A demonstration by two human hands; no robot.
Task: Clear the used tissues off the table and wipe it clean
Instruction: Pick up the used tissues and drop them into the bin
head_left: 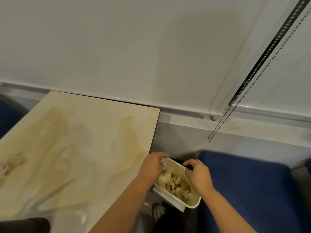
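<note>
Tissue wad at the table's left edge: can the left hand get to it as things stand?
Probably not yet: the left hand grips the bin rim. Once freed, bare table lies between it and the tissue wad.

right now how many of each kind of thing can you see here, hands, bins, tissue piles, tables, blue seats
hands: 2, left and right, both gripping the bin rim
bins: 1
tissue piles: 2, one in the bin, one on the table
tables: 1
blue seats: 2, one right, one far left
total: 8
</note>
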